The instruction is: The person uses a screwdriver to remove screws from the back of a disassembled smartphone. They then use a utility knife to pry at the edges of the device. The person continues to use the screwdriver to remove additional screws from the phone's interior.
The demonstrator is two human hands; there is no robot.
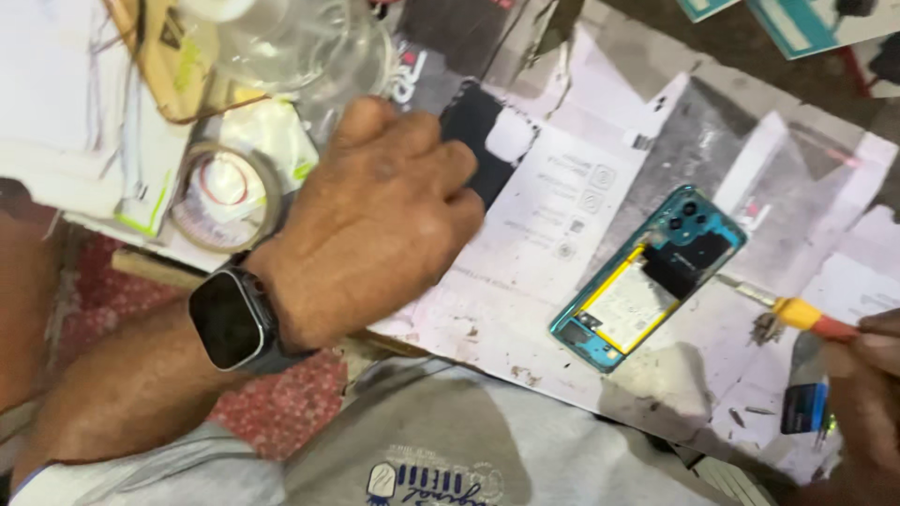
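Observation:
My left hand [375, 220], a dark smartwatch [230, 320] on its wrist, is closed over a flat black part [480, 126] lying on the white worksheet [525, 253]. At the right edge my right hand [867, 375] grips a screwdriver [797, 314] with a yellow and orange handle. Its metal tip points at the opened teal phone [647, 276]. The phone lies back-off, showing a yellow-edged battery and camera lenses.
A roll of clear tape [225, 192] and a clear plastic bottle [300, 47] sit upper left beside papers [56, 94]. A small dark tool [804, 394] lies lower right. A red patterned surface [281, 403] shows below the sheet.

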